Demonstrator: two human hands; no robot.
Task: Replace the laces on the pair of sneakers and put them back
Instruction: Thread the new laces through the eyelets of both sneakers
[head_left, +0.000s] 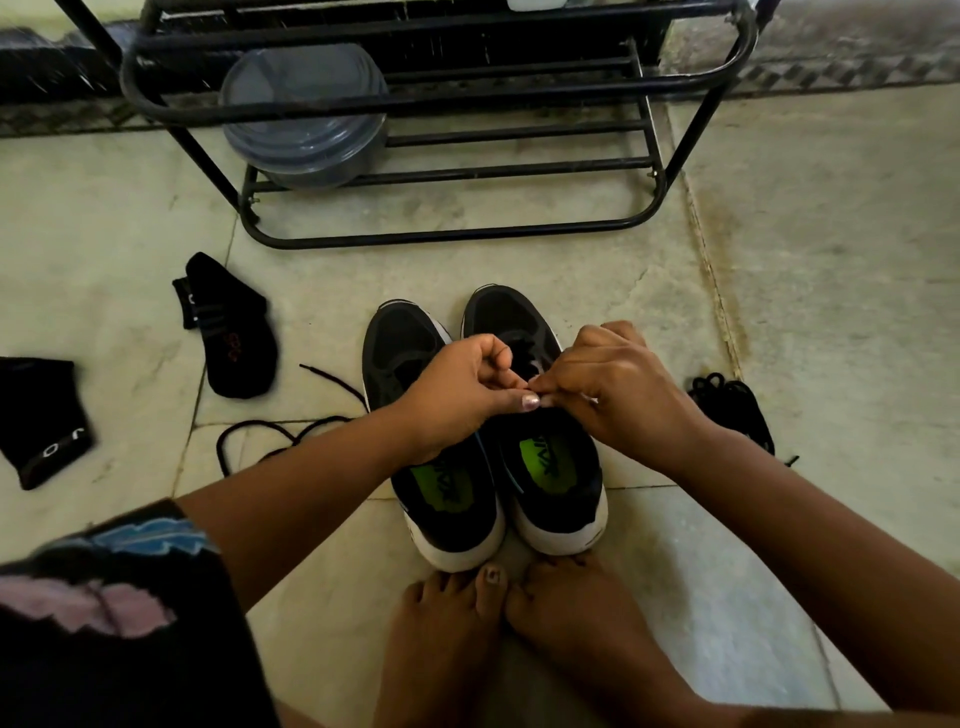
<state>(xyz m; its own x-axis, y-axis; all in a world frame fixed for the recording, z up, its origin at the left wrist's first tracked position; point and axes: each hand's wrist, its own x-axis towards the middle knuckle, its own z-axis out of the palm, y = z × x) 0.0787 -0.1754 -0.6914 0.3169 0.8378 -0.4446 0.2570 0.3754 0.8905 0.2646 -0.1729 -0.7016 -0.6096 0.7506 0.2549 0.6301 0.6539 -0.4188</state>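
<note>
Two black sneakers with white soles and green insoles stand side by side on the floor, toes pointing away: the left sneaker (410, 353) and the right sneaker (550, 483). My left hand (457, 389) and my right hand (613, 384) meet above the right sneaker's tongue, fingertips pinched together on something small and dark, apparently the lace; the lace itself is mostly hidden. A loose black lace (280, 431) lies on the floor at the left sneaker's side. A bundle of black laces (732, 405) lies to the right of the shoes.
A black metal shoe rack (467, 228) stands just beyond the sneakers, holding a grey lidded container (306, 114). Two black socks (234, 332) (41, 415) lie on the floor at left. My bare feet (519, 613) touch the sneakers' heels.
</note>
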